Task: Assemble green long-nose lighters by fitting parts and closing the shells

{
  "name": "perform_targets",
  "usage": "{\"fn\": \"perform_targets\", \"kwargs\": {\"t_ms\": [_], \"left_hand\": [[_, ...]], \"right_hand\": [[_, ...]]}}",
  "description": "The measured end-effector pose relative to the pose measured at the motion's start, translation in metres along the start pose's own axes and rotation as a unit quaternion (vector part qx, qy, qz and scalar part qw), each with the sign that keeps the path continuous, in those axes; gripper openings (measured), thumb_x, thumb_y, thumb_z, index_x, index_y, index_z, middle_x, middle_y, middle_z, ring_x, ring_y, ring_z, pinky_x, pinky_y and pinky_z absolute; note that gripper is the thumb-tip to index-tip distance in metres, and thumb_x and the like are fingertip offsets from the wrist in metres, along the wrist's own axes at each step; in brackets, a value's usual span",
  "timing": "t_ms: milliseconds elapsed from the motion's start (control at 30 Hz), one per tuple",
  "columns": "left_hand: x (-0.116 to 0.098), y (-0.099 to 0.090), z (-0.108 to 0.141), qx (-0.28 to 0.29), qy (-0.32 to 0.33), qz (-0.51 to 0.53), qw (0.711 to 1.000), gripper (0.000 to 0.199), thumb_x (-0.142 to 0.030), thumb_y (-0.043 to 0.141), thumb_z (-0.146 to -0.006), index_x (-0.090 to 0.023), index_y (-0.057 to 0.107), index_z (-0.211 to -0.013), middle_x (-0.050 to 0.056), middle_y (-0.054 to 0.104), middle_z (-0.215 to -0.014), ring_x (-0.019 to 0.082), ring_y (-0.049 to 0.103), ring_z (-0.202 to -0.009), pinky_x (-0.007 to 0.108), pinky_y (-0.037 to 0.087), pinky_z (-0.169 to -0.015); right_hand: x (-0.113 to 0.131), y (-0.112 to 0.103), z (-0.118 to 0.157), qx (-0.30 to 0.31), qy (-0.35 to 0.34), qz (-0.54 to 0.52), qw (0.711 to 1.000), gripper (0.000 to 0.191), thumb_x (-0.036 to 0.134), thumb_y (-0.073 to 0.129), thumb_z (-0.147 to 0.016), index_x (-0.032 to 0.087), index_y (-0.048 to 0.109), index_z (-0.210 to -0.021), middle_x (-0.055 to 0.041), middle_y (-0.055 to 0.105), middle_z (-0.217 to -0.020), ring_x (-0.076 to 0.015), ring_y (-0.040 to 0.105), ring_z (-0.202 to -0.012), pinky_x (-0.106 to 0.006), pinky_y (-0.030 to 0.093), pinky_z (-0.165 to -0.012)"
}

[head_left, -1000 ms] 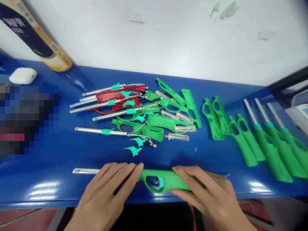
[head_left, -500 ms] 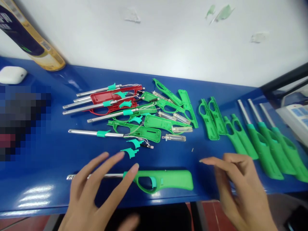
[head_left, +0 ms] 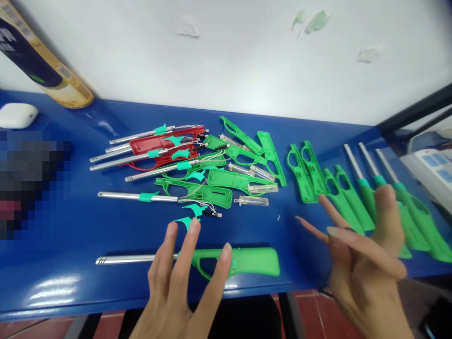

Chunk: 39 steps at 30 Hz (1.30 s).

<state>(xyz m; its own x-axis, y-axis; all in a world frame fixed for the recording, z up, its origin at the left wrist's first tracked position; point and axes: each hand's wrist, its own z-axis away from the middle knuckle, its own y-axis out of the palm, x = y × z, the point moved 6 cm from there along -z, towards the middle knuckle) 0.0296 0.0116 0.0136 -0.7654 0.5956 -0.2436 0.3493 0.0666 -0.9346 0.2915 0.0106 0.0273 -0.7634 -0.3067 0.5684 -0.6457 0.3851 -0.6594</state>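
Note:
A green gas lighter (head_left: 257, 262) with a long metal barrel lies along the front of the blue table. Over its trigger loop hovers my left hand (head_left: 183, 282), fingers spread and nothing in them; whether a fingertip touches the lighter I cannot tell. To the right, my right hand (head_left: 367, 268) is raised and turned, its fingers apart and holding nothing. It partly covers assembled green lighters (head_left: 423, 221) and green handle halves (head_left: 356, 200). Ahead of my left hand are teal triggers (head_left: 195, 208) and a metal barrel (head_left: 123, 195) with a teal piece and wires.
Mid-table lies a pile of red casing halves (head_left: 148, 143), green casing halves (head_left: 215, 194), barrels and clear fuel tanks (head_left: 253, 201). Two green halves (head_left: 302, 176) lie right of it. A yellow bottle (head_left: 79, 92) and white case (head_left: 17, 115) stand left; a wall rises behind.
My left hand has moved right, from the lighter's barrel to its trigger loop. My right hand has turned over and its fingers have spread. The lighter stays on the table.

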Motion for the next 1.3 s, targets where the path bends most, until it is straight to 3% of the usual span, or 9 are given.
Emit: {"fn": "perform_targets", "kwargs": {"t_ms": [67, 167, 233, 300, 467, 667, 767, 1100, 1300], "left_hand": [[0.001, 0.002, -0.001, 0.01, 0.025, 0.027, 0.999, 0.079, -0.06, 0.069, -0.099, -0.031, 0.043, -0.167, 0.018, 0.051, -0.163, 0.048, 0.044, -0.152, 0.064, 0.048, -0.118], [0.0, 0.009, -0.003, 0.014, 0.085, 0.047, 0.995, 0.064, -0.052, 0.064, -0.104, -0.027, 0.051, -0.162, 0.015, 0.061, -0.151, 0.037, 0.054, -0.139, 0.053, 0.046, -0.117], [0.001, 0.016, -0.004, 0.013, 0.099, 0.047, 0.994, 0.051, -0.034, 0.062, -0.106, -0.027, 0.057, -0.157, 0.012, 0.065, -0.144, 0.032, 0.056, -0.134, 0.049, 0.043, -0.114], [0.003, 0.024, -0.005, 0.018, 0.094, 0.057, 0.994, 0.052, -0.016, 0.059, -0.105, -0.029, 0.059, -0.155, 0.01, 0.066, -0.14, 0.029, 0.056, -0.133, 0.048, 0.039, -0.113], [0.009, 0.027, -0.005, 0.02, 0.092, 0.083, 0.992, 0.055, -0.007, 0.059, -0.104, -0.025, 0.057, -0.156, 0.007, 0.068, -0.141, 0.026, 0.055, -0.133, 0.044, 0.036, -0.115], [0.018, 0.021, -0.01, 0.011, 0.11, 0.094, 0.989, 0.048, -0.007, 0.046, -0.108, -0.024, 0.062, -0.15, 0.003, 0.071, -0.127, 0.02, 0.057, -0.12, 0.035, 0.04, -0.108], [0.019, 0.02, -0.013, 0.001, 0.102, 0.095, 0.99, 0.053, -0.003, 0.038, -0.108, -0.025, 0.062, -0.15, 0.008, 0.065, -0.128, 0.02, 0.056, -0.116, 0.033, 0.044, -0.099], [0.012, 0.023, -0.016, -0.003, 0.084, 0.049, 0.995, 0.049, -0.014, 0.064, -0.106, -0.016, 0.058, -0.154, 0.012, 0.067, -0.139, 0.031, 0.057, -0.127, 0.048, 0.046, -0.106], [0.014, 0.029, -0.017, 0.007, 0.084, 0.019, 0.996, 0.049, -0.017, 0.064, -0.106, -0.018, 0.059, -0.155, 0.012, 0.069, -0.135, 0.031, 0.059, -0.122, 0.048, 0.046, -0.102]], "right_hand": [[0.0, -0.001, -0.003, -0.016, 0.017, -0.018, 1.0, 0.094, -0.012, 0.05, -0.097, 0.065, 0.05, -0.15, 0.0134, 0.01, -0.182, -0.0363, 0.046, -0.157, -0.056, 0.069, -0.102], [-0.005, -0.004, -0.003, -0.028, 0.054, -0.016, 0.998, 0.08, -0.005, 0.05, -0.101, 0.057, 0.052, -0.152, 0.0022, 0.021, -0.18, -0.0296, 0.07, -0.135, -0.042, 0.075, -0.083], [-0.008, -0.005, -0.002, -0.013, 0.061, 0.029, 0.998, 0.062, 0.003, 0.049, -0.104, 0.045, 0.058, -0.149, -0.0068, 0.047, -0.162, -0.0186, 0.077, -0.104, -0.031, 0.07, -0.068], [-0.011, -0.003, -0.001, 0.027, 0.059, 0.089, 0.994, 0.045, 0.011, 0.047, -0.108, 0.036, 0.064, -0.141, -0.0079, 0.061, -0.133, -0.0155, 0.071, -0.092, -0.03, 0.064, -0.07], [-0.017, 0.014, -0.003, 0.091, 0.06, 0.152, 0.982, 0.022, 0.032, 0.059, -0.109, 0.031, 0.071, -0.129, -0.0048, 0.062, -0.117, -0.017, 0.07, -0.098, -0.029, 0.057, -0.08], [-0.029, 0.028, -0.009, 0.082, 0.064, 0.136, 0.985, 0.007, 0.028, 0.067, -0.106, 0.028, 0.073, -0.11, -0.002, 0.07, -0.108, -0.0156, 0.072, -0.089, -0.028, 0.056, -0.081], [-0.031, 0.029, -0.009, 0.085, 0.077, 0.12, 0.986, 0.007, 0.026, 0.064, -0.107, 0.028, 0.071, -0.105, -0.0015, 0.072, -0.107, -0.016, 0.074, -0.093, -0.027, 0.056, -0.083], [-0.001, 0.021, -0.006, 0.059, 0.108, 0.021, 0.992, 0.015, 0.023, 0.067, -0.106, 0.034, 0.074, -0.114, 0.0093, 0.081, -0.108, -0.0079, 0.077, -0.095, -0.013, 0.055, -0.089], [0.015, 0.026, -0.002, 0.034, 0.133, -0.027, 0.99, 0.014, 0.021, 0.074, -0.101, 0.035, 0.076, -0.098, 0.0139, 0.08, -0.092, -0.0055, 0.076, -0.077, -0.009, 0.057, -0.077]]}}
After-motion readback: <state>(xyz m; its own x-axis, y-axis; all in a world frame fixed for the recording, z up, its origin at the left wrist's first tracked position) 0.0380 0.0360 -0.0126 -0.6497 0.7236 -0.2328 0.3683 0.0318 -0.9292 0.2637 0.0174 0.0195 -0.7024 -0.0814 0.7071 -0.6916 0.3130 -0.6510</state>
